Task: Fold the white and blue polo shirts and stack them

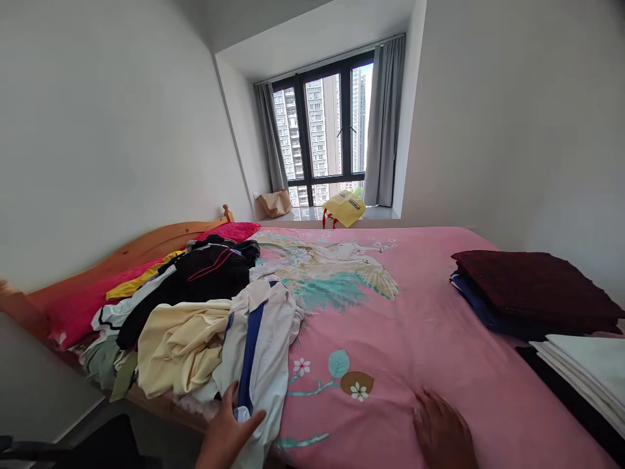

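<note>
My left hand is at the lower left of the view, thumb and fingers apart, at the near end of a white garment with a blue stripe. Nothing is gripped in it. Flat on the pink bedsheet lies my right hand, its fingers on the cloth and holding nothing. Left of the white garment is a crumpled cream cloth, with black clothes heaped behind it.
Folded dark red cloth tops a stack at the right, with folded white cloths nearer. A wooden headboard borders the left. A yellow bag and a brown paper bag sit by the window.
</note>
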